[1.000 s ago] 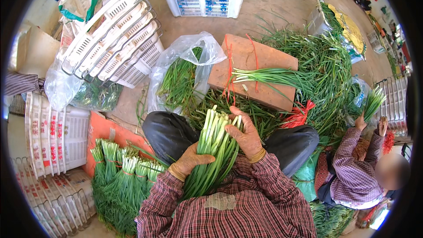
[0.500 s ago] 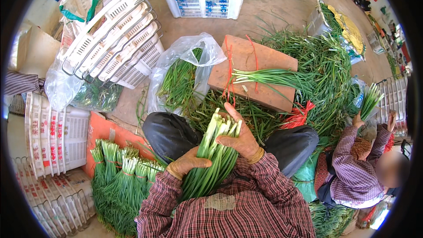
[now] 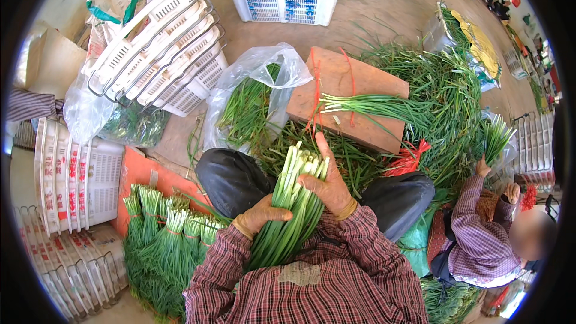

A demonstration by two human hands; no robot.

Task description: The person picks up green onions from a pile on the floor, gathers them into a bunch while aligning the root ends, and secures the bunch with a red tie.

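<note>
A thick bunch of garlic chives stands upright in front of my chest, its pale cut ends up and the green leaves hanging toward my lap. My left hand wraps round its lower left side, thumb across the stalks. Higher up on the right, my right hand grips the same bunch with its thumb over the front, and its forefinger points up behind the pale ends. Beyond my hands, a smaller bunch of chives lies across a reddish-brown slab, near red strings draped over it.
Tied bunches stand at my left on an orange sheet. Loose greens spread right of the slab. A clear bag of greens, red ties and stacked white crates surround me. A co-worker sits at right holding greens.
My right hand and the tops of the stalks have shifted slightly; both hands keep their hold. The co-worker's hands and greens have moved lower. The whole view has shifted a little.
</note>
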